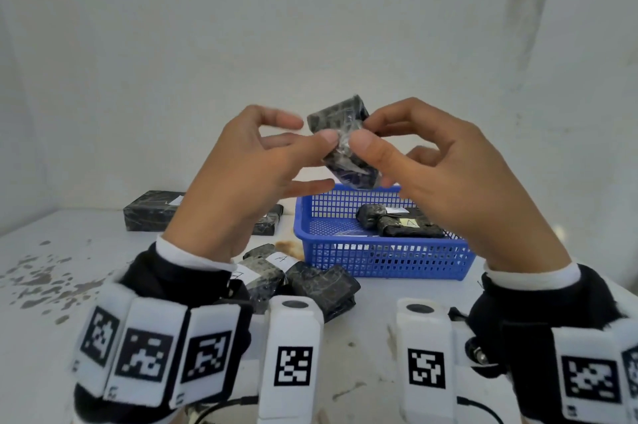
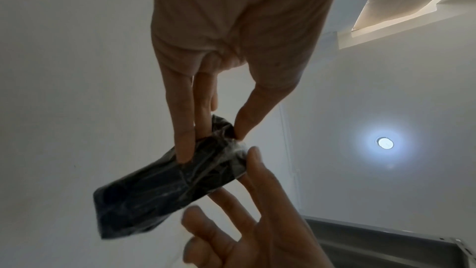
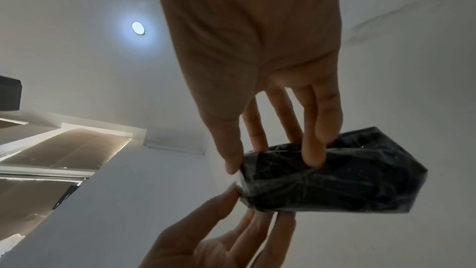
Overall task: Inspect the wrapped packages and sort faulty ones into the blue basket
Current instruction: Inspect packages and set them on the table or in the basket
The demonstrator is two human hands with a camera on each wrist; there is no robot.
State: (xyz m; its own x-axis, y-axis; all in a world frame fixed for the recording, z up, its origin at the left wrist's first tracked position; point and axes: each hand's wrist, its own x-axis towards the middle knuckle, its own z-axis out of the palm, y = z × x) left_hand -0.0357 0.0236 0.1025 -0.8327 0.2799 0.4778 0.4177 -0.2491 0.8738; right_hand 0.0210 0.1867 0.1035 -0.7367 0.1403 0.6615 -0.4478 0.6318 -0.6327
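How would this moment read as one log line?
hands: left, right both pinch package | package: raised above basket | step: inspecting

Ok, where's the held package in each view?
Head: package centre, above the basket, pinched between left hand and right hand.
Left wrist: lower centre.
Right wrist: lower right.
Shared landmark: the two thumbs meeting at its crinkled end; both wrist views also show the ceiling light.
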